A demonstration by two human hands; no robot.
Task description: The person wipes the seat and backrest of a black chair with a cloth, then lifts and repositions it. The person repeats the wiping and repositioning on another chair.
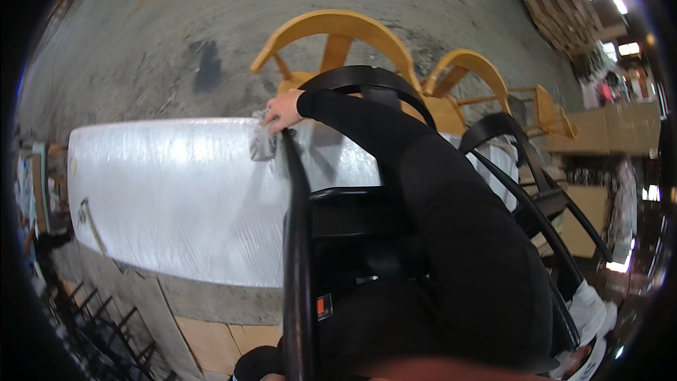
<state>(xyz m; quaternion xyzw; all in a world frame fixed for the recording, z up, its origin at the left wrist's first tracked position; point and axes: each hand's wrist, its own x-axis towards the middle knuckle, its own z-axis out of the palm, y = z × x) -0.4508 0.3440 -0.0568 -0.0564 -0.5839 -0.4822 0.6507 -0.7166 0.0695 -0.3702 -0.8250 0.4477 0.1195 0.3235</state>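
My right hand (283,111), in a black sleeve, reaches across a black wooden chair (299,233). Its fingers are closed round a crumpled grey cloth (263,142), at the upper end of the chair's long black leg or rail. The chair's curved backrest (363,79) passes beyond my forearm, and its seat is partly hidden under my arm. At the lower edge, beside a dark rounded shape, a sliver of skin (272,377) may be my left hand; no fingers show there. A table or board wrapped in shiny plastic film (176,197) lies beneath and to the left.
Beyond the black chair stand yellow wooden chairs (338,25). Another black chair (522,148) is at the right, with white wrapping (591,314) below. Cardboard boxes (613,128) and stacked wood (560,14) fill the far right. Flat cardboard (211,342) and black frames (106,324) lie lower left.
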